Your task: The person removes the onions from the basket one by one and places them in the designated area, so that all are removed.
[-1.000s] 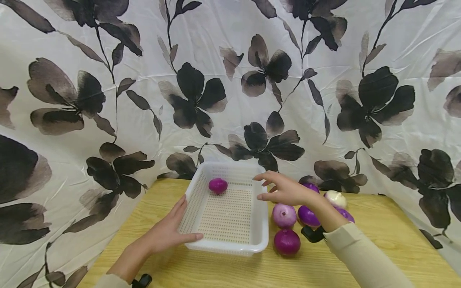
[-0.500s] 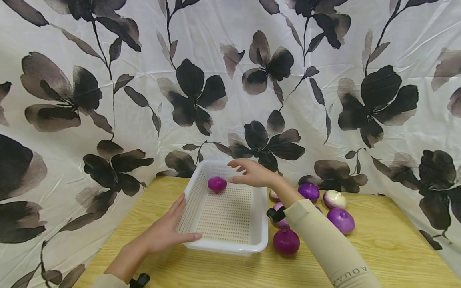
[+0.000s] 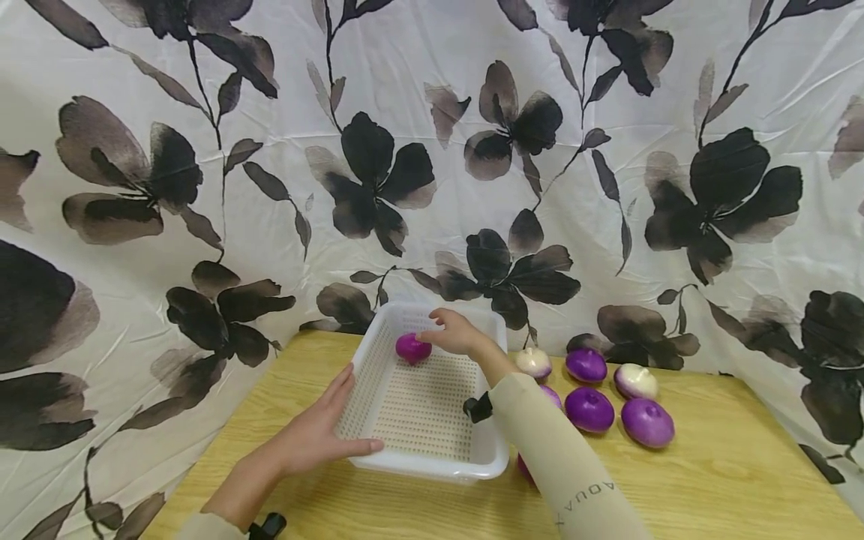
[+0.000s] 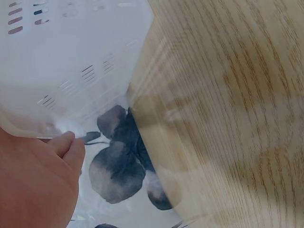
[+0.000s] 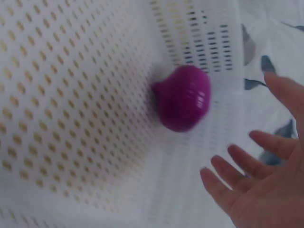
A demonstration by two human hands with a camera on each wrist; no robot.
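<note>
In the head view a white perforated plastic basket (image 3: 432, 469) stands on the table. One magenta onion (image 3: 412, 348) lies in its far left corner; the right wrist view shows that onion (image 5: 184, 99) close up, against the basket wall. My left hand (image 3: 307, 435) holds the basket's near left corner, fingers along the side and thumb on the front rim. Over the basket's far part is my right hand (image 3: 454, 331), its fingers spread and loosely bent. Nothing is in it. The right wrist view shows a gap between these fingertips (image 5: 205, 173) and the onion.
Right of the basket sit several more onions: purple ones (image 3: 590, 409), a lighter violet one (image 3: 647, 422) and white-topped ones (image 3: 636, 381). Another magenta onion (image 3: 526, 469) is mostly hidden by the right sleeve. A floral cloth (image 3: 418, 187) hangs behind the wooden table (image 3: 729, 450).
My right hand has moved left from the basket's right rim to above its far part, near the onion inside. My left hand, the basket and that onion stay in place.
</note>
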